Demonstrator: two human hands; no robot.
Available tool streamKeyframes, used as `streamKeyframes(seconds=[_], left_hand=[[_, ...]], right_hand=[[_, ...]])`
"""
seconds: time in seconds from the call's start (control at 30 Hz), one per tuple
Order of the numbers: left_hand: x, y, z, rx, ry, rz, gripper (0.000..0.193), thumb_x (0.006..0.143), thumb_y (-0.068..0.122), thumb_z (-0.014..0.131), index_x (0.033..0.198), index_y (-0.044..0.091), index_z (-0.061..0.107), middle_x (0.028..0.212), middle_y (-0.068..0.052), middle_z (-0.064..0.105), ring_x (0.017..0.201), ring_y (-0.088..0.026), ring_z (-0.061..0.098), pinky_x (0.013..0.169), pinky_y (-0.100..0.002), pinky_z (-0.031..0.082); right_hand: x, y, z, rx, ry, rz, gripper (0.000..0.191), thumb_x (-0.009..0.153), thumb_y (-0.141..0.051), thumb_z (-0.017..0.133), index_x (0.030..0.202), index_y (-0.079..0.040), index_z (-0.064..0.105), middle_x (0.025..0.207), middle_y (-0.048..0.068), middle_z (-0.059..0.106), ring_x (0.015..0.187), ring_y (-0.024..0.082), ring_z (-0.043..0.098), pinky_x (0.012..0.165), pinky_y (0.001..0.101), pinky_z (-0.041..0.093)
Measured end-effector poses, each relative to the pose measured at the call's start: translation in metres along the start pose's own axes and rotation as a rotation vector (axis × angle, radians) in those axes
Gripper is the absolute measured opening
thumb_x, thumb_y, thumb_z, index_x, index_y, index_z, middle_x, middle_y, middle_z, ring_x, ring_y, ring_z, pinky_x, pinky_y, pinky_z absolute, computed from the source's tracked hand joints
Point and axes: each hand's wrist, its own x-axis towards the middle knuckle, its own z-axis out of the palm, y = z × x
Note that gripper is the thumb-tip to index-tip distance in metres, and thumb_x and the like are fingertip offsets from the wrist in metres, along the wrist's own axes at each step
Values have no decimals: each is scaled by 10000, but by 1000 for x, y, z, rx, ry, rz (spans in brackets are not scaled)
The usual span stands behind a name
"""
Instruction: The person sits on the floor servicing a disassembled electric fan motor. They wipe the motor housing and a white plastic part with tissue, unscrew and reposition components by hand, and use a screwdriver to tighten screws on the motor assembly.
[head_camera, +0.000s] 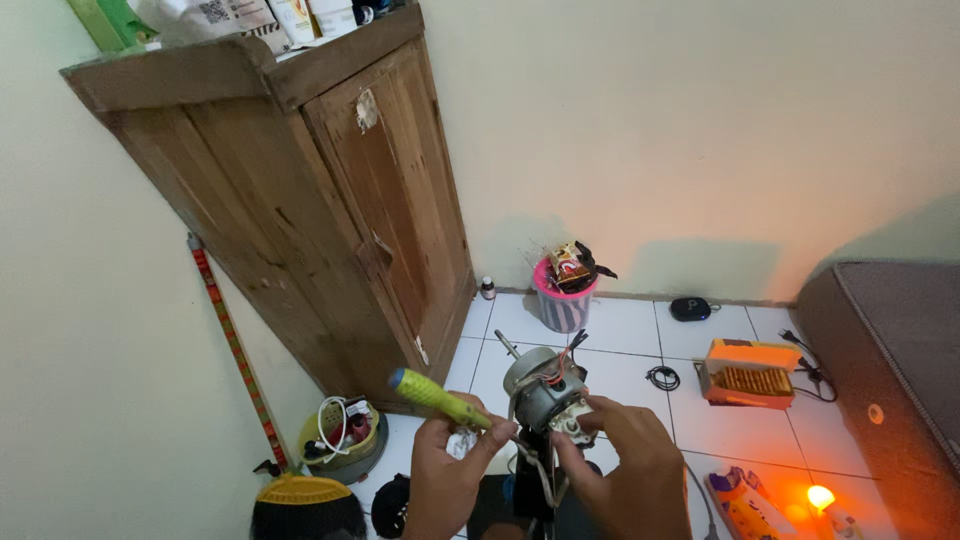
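Centrally, bin (563, 305) holds wrappers. Left hand (447, 470) grips yellow screwdriver (440, 397), handle pointing upper left; right hand (618, 462) pinches fan motor (545, 392).

Screwdriver against the fan motor, right at the bottom of the view

The screwdriver (437, 396) has a yellow-green handle that slants up and to the left, its butt end free in the air, its shaft running down towards the motor and hidden where it gets there. The fan motor (545, 392) is a grey metal unit, round-bodied, its bare shaft poking up and to the left; red and black wires sprout from its top, and a pale block sits at its lower front. It is held up above the white tiled floor
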Motion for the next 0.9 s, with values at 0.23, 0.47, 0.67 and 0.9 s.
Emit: streamKeyframes(seconds=[0.23, 0.47, 0.67, 0.9], left_hand=[[-4, -11, 5, -24, 20, -5, 223, 802, 79, 844, 897, 23, 650, 828, -76, 742, 861, -144, 691, 861, -326, 542], [-8, -4, 11, -39, -24, -147, 216, 788, 82, 828, 922, 33, 666, 821, -61, 726, 842, -141, 700, 822, -319, 558], [-9, -7, 11, -65, -45, -100, 212, 803, 71, 823, 909, 15, 648, 810, -67, 719, 825, -145, 702, 818, -324, 562], [-10, -21, 11, -27, -38, -59, 209, 792, 68, 832, 909, 19, 666, 827, -66, 742, 851, -146, 708, 853, -326, 555]], right_hand=[[1, -1, -3, -21, 13, -58, 339, 633, -175, 896, 893, -44, 723, 888, 68, 765, 829, 226, 711, 732, 373, 566], [9, -12, -10, -10, -6, -41, 382, 642, -152, 882, 981, -53, 736, 857, 84, 755, 812, 246, 704, 720, 377, 555], [17, -18, -21, -27, -52, -18, 352, 683, -155, 869, 985, -41, 729, 884, 119, 753, 858, 280, 716, 753, 394, 555], [21, -18, -25, 34, -37, -41, 294, 720, -142, 842, 971, -34, 733, 925, 114, 776, 882, 258, 741, 776, 376, 568]])
